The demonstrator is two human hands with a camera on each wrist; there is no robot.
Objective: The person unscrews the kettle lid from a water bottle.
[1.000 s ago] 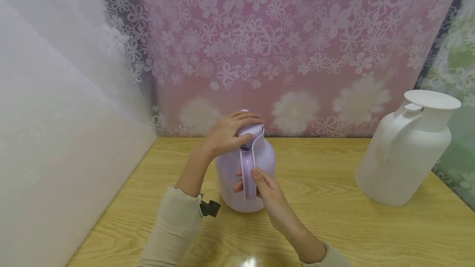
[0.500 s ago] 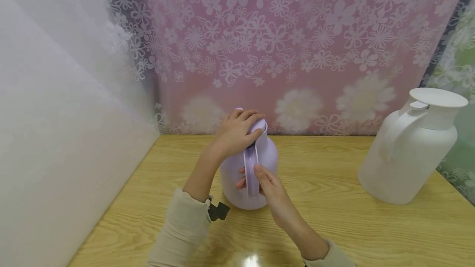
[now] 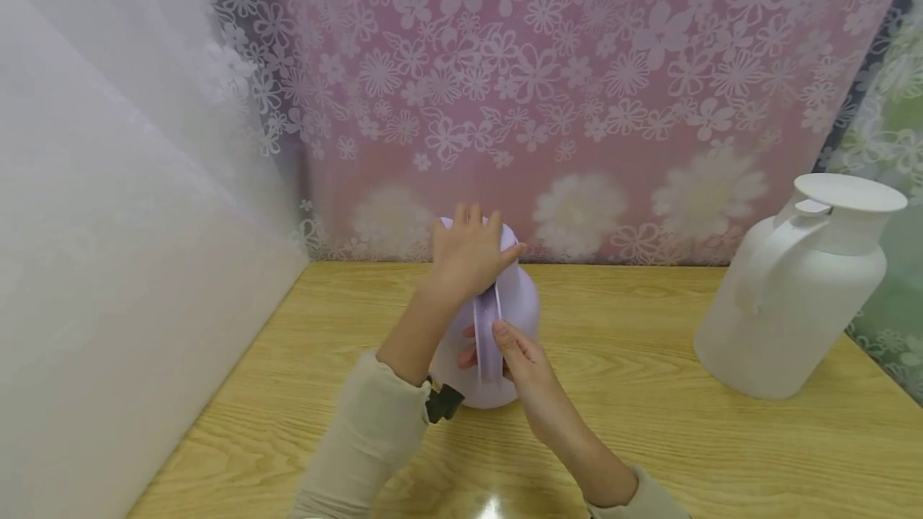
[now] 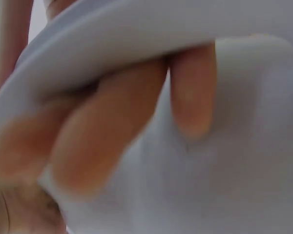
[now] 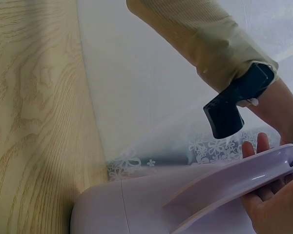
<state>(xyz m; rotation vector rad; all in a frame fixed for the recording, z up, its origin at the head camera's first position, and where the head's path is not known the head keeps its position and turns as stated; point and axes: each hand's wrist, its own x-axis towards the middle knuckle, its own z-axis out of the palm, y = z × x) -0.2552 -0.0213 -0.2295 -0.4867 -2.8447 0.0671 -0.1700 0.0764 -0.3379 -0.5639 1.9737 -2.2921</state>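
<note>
Currently, right hand [image 3: 532, 381] holds lilac thermal jug [image 3: 528, 301] by handle [image 3: 489, 347]; left hand [image 3: 469, 256], grip wide, covers lid [image 3: 509, 238] at twelve o'clock: apparently seated, not yet released.

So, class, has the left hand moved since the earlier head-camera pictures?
Yes. Judged against the white jug, the left hand has shifted slightly right, toward it, its fingers now pointing at the flowered backdrop.
</note>
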